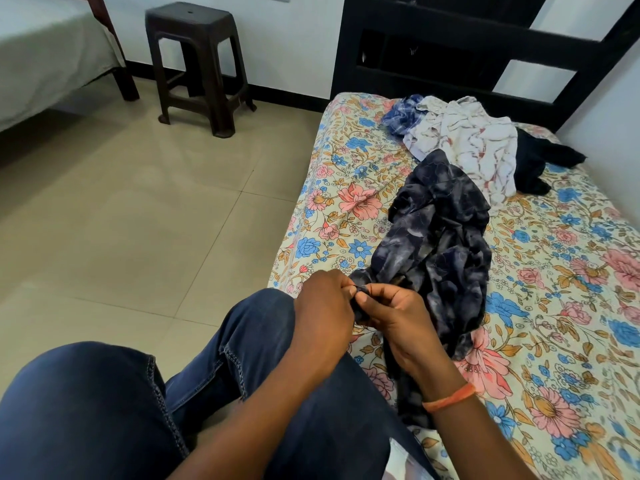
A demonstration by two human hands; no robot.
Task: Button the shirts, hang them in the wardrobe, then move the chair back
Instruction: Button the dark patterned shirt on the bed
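A dark navy patterned shirt (446, 237) lies crumpled along the floral bed sheet (346, 188), its near edge drawn up to my hands. My left hand (322, 313) and my right hand (394, 313) meet over my knee and both pinch the same small fold of this shirt between thumb and fingers. Any button there is hidden by my fingers. Farther up the bed lie a white shirt with reddish marks (474, 143), a blue checked shirt (401, 112) and a black garment (540, 161).
A dark plastic stool (197, 60) stands on the tiled floor (138, 209) by the wall. Another bed with a pale sheet (45, 57) is at the far left. A black headboard (450, 57) closes the bed's far end. My jeans-clad legs (173, 393) fill the foreground.
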